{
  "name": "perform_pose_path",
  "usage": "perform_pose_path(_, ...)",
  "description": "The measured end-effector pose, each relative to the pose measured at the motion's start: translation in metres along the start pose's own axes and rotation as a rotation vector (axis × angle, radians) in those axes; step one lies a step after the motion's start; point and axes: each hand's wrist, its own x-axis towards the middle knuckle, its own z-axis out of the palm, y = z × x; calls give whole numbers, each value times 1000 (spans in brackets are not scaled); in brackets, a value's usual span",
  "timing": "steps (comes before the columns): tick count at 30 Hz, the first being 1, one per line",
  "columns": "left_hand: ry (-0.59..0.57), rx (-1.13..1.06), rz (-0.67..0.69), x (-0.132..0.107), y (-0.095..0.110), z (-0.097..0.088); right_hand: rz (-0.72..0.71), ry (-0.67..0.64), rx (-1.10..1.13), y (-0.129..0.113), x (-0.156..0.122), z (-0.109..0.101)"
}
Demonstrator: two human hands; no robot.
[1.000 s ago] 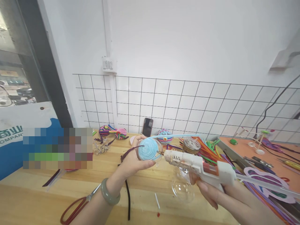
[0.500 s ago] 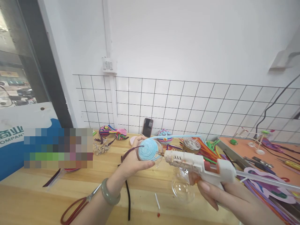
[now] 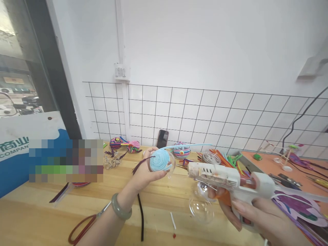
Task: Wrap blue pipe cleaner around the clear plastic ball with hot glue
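My left hand (image 3: 143, 174) is closed around a clear ball partly wound with light-blue pipe cleaner (image 3: 160, 160), held above the wooden table (image 3: 38, 218). A loose blue strand runs off the ball to the right. My right hand (image 3: 252, 215) grips a white hot glue gun (image 3: 230, 181), a finger on its orange trigger. The gun's nozzle points left at the ball, a short gap away from it. A green bangle sits on my left wrist.
A clear plastic half-sphere (image 3: 201, 210) lies on the table under the gun. Red-handled scissors (image 3: 84, 225) and a black pipe cleaner (image 3: 140, 218) lie near my left arm. Several coloured pipe cleaners (image 3: 225, 159), a tin (image 3: 210, 158), wrapped balls (image 3: 181, 150) and a phone (image 3: 162, 138) stand by the wall.
The glue gun's nozzle has drawn back to the right, off the blue ball. The ball and my left hand have stayed about where they were.
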Motion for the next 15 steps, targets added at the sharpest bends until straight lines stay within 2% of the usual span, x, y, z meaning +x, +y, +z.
perform_pose_path(4,47,-8,14,5,-4,-8,-24,-276,146,13,7,-3)
perform_pose_path(8,175,-16,59,10,-5,-18,31,-392,28,12,14,4)
perform_pose_path(11,254,-57,75,12,-1,-20,-2,-453,-145,6,20,26)
perform_pose_path(15,230,-133,91,12,5,-16,-71,-553,-255,11,23,79)
